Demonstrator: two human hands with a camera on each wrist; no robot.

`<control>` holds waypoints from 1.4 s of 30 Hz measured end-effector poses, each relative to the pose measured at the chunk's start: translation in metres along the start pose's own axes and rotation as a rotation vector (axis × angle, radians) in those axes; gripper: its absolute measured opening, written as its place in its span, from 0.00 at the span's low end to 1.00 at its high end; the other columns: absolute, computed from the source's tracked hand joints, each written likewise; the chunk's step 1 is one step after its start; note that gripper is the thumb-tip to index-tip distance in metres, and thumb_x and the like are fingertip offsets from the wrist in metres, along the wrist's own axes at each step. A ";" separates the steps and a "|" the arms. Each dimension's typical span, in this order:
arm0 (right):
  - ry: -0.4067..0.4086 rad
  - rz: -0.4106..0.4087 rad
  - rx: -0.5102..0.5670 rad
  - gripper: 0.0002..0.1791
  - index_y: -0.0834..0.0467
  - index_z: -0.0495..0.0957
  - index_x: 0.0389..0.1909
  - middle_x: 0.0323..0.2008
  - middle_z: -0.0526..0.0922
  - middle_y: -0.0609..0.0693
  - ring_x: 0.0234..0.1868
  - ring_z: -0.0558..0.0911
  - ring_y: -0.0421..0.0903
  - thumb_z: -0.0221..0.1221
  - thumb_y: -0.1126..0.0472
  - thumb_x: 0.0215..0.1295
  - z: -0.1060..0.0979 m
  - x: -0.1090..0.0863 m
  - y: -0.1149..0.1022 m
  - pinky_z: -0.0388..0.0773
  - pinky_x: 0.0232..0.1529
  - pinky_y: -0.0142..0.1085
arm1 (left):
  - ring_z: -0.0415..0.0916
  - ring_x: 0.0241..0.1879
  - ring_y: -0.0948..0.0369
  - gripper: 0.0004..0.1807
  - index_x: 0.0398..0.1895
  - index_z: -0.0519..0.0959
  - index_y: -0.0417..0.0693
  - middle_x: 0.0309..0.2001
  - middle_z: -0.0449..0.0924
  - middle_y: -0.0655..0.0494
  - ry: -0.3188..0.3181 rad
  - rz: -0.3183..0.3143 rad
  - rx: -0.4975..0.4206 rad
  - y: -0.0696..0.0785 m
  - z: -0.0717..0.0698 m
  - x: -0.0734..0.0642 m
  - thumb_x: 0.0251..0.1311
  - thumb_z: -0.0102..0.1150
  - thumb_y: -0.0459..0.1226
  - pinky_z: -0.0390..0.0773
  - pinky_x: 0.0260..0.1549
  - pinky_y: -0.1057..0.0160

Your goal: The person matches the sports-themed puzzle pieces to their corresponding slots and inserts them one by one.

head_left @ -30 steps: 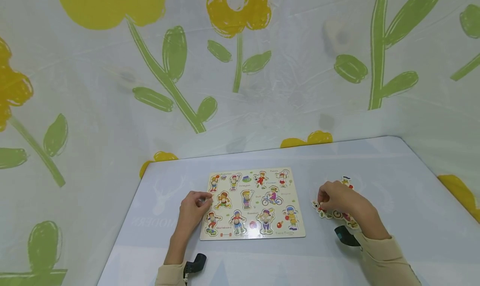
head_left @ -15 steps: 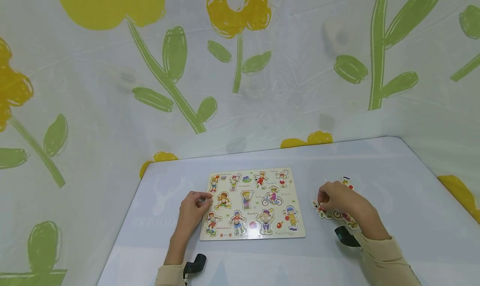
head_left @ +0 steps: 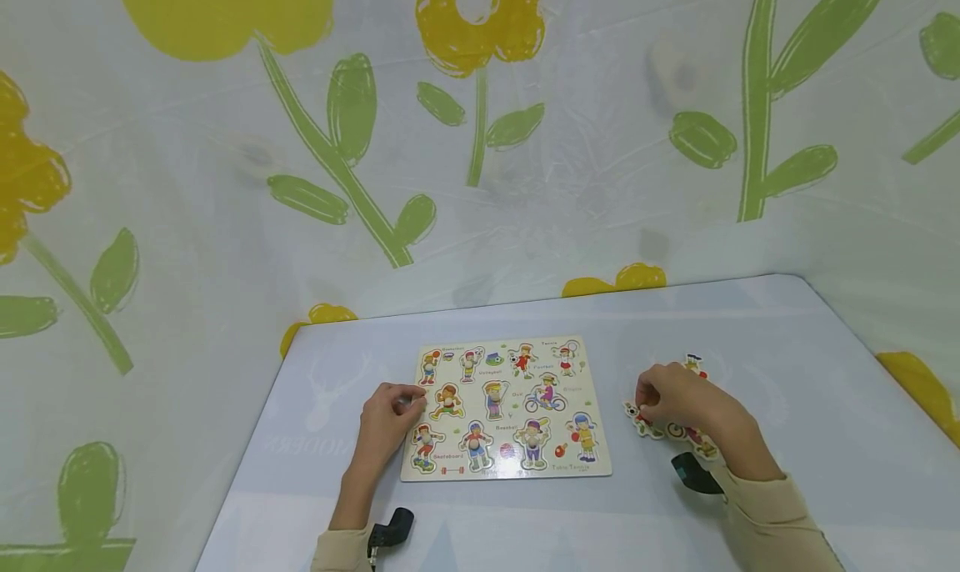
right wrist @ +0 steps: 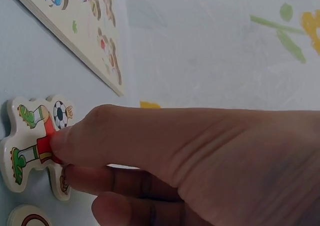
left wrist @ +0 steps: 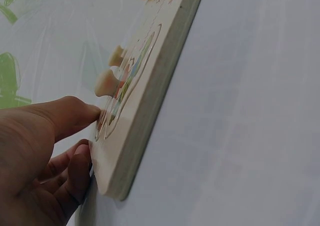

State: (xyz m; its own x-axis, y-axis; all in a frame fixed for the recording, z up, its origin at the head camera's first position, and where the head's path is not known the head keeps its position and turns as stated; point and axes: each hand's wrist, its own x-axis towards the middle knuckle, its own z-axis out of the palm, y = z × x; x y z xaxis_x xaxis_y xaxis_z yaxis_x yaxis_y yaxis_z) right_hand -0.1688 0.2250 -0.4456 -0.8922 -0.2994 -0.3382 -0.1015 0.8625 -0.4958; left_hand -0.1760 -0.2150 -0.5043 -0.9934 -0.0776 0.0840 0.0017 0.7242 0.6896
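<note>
A wooden peg puzzle board [head_left: 474,401] with several sports figures lies flat on the table. My left hand [head_left: 384,422] holds its left edge; in the left wrist view the thumb [left wrist: 75,117] is on the top face and the other fingers curl against the side. Round wooden knobs [left wrist: 106,83] stand up from the board. Right of the board, my right hand [head_left: 686,401] pinches a football-player puzzle piece [right wrist: 31,155] with a green-shoed figure and a ball. That piece is at table level; its middle is hidden by the thumb.
Loose puzzle pieces lie around the right hand: one with a dark cap [head_left: 692,361] behind it, a bicycle piece [head_left: 677,431] and another piece [head_left: 705,448] nearer me. A flower-printed curtain [head_left: 570,213] stands behind the table [head_left: 300,464].
</note>
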 end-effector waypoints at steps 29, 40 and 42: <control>0.216 -0.094 -0.054 0.03 0.54 0.83 0.35 0.28 0.80 0.43 0.31 0.73 0.41 0.65 0.62 0.59 0.010 0.016 -0.008 0.73 0.33 0.33 | 0.69 0.29 0.63 0.09 0.40 0.86 0.50 0.38 0.78 0.53 0.000 0.001 0.005 0.000 0.000 0.000 0.56 0.68 0.38 0.67 0.27 0.70; 0.291 -0.120 -0.084 0.03 0.53 0.84 0.35 0.28 0.81 0.42 0.28 0.73 0.39 0.64 0.61 0.60 0.015 0.023 -0.014 0.72 0.30 0.32 | 0.69 0.29 0.63 0.09 0.41 0.86 0.50 0.38 0.78 0.53 0.001 0.006 0.008 0.001 -0.001 0.000 0.57 0.68 0.38 0.67 0.27 0.70; 0.305 -0.118 -0.090 0.03 0.53 0.84 0.35 0.28 0.80 0.42 0.28 0.73 0.39 0.65 0.60 0.60 0.017 0.025 -0.016 0.72 0.30 0.32 | 0.69 0.29 0.63 0.09 0.41 0.86 0.50 0.38 0.78 0.53 0.006 0.009 0.007 0.002 -0.001 0.000 0.57 0.67 0.38 0.67 0.27 0.70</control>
State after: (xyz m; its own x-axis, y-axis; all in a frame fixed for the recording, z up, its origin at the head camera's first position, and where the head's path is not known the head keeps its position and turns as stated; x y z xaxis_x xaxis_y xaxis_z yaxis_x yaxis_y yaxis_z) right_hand -0.1816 0.1969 -0.4594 -0.9611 -0.2753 -0.0211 -0.2384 0.8658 -0.4399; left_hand -0.1756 -0.2146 -0.5025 -0.9927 -0.0747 0.0943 0.0101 0.7296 0.6838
